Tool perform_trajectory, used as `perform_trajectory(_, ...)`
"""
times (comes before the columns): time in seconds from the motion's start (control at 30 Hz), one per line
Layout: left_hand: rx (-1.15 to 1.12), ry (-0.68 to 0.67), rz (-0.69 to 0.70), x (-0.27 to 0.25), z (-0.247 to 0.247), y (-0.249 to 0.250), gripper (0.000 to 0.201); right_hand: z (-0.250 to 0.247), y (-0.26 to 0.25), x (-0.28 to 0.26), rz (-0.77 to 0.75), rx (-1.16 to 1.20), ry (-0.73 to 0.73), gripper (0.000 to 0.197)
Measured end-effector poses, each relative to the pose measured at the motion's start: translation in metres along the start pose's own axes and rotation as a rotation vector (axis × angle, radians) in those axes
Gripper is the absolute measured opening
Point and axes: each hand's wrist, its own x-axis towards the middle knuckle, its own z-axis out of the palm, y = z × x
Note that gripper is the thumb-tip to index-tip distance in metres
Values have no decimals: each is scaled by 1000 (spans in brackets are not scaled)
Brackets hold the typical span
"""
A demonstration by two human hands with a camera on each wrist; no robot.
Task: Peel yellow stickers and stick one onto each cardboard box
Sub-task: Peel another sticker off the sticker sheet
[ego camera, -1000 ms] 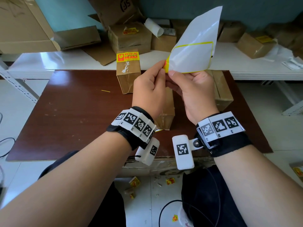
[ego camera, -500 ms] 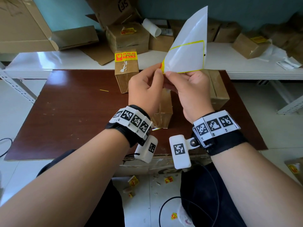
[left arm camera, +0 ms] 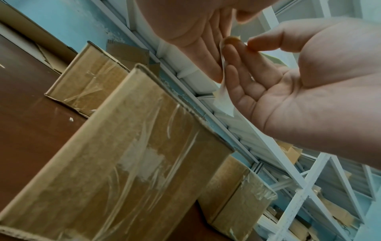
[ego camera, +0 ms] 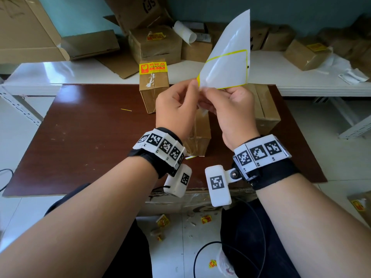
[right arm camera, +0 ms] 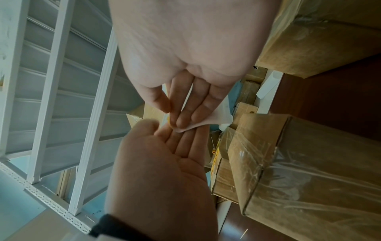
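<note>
yellow sticker (ego camera: 198, 79) | pinched by left hand (ego camera: 176, 111) fingers | right hand (ego camera: 232, 113) fingers grip backing sheet (ego camera: 228, 63)

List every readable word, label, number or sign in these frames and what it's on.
"易碎品": yellow sticker on the far box; its smaller print is too blurred.
"SF": big carton at back, seen upside down.
"R1", "R2", "R3": right wristband.
Left wristband letters: too small to read.
</note>
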Motion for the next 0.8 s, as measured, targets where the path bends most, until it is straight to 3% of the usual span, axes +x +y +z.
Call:
perform_trajectory(0.1,7,9,1,0,1,3,19,0,-3,0,2,43,1,14)
perform_trajectory(0.2,9,13,16,2,-1,0,26,0,-3,0,18,54,3,17)
perform_trajectory(0.37,-8,1,9,-3,2,5,18,-1,-5,-3,10,75,3,9)
perform_trajectory(0.53,24,0,6,-1,-1,0,28,-3,-8,-4,30,77,-20,14)
perform_trajectory(0.63,22,-13,21,-4,1,6,24,-2,-7,-5,10,91,-4,13)
perform_trajectory(0.73,51,15,66,-4,2,10,42,-2,-6,-3,-10,124,26,14)
perform_trajectory(0.8,60,6,99,-4,0,10,34,-2,-5,-4,-13,123,11,11)
